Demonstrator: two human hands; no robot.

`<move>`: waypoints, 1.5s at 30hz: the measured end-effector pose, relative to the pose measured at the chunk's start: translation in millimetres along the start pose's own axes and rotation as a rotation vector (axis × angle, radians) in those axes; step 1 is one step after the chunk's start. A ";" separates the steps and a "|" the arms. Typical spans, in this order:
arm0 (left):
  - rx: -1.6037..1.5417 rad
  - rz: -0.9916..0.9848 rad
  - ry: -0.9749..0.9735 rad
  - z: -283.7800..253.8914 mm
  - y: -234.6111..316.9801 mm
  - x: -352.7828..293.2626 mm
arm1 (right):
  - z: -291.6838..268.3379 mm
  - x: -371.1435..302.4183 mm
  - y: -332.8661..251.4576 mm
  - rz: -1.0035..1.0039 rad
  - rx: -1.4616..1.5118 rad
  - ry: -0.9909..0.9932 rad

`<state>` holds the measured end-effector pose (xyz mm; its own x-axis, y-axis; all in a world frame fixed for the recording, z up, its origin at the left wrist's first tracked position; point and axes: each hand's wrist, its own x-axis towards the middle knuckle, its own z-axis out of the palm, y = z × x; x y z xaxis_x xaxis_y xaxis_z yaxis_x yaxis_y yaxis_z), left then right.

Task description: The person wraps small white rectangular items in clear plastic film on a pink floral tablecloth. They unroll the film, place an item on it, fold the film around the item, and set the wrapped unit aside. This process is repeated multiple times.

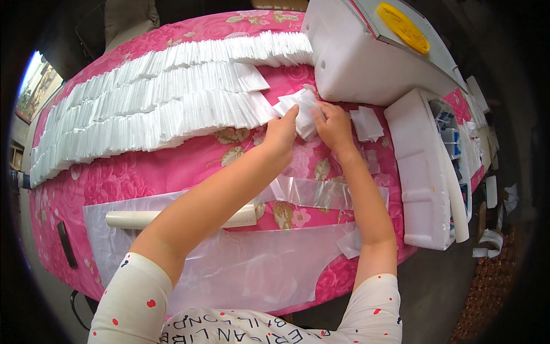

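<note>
Between both hands is a small stack of thin white flat packets [304, 105], slightly fanned out. My left hand [282, 133] grips the stack's near left side, thumb on top. My right hand [334, 127] closes on its right edge with bent fingers. Just left of the hands, long rows of similar white packets [172, 122] stand on edge, packed tightly in several lines. A few loose packets [367, 124] lie flat to the right of my right hand. Whether the packets are plastic or paper I cannot tell for sure.
A pink flowered cloth [126, 178] covers the table. Nearer me lie a pale roll or tube [129, 219] and a translucent plastic sheet [258, 261]. White foam boxes [358, 63] stand at the right, one topped by a yellow ring [403, 27]. A dark strip [67, 245] lies far left.
</note>
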<state>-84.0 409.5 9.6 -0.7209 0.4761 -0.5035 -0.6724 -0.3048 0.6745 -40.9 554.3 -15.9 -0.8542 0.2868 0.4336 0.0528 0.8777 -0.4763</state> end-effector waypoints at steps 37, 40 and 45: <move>0.481 0.224 0.083 -200.4 5.7 -233.2 | -44.4 -160.7 -256.3 0.041 0.439 -0.206; 0.438 0.365 0.054 -222.7 -13.9 -256.0 | -9.1 -201.1 -294.8 0.029 0.401 -0.170; 0.545 0.413 0.074 -253.3 -34.0 -279.2 | 25.5 -243.5 -330.0 0.033 0.343 -0.319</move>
<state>97.8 78.0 -9.5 -0.9227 0.3463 -0.1695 -0.1737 0.0189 0.9846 136.5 185.1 16.3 -0.9742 0.1324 0.1827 -0.0456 0.6773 -0.7343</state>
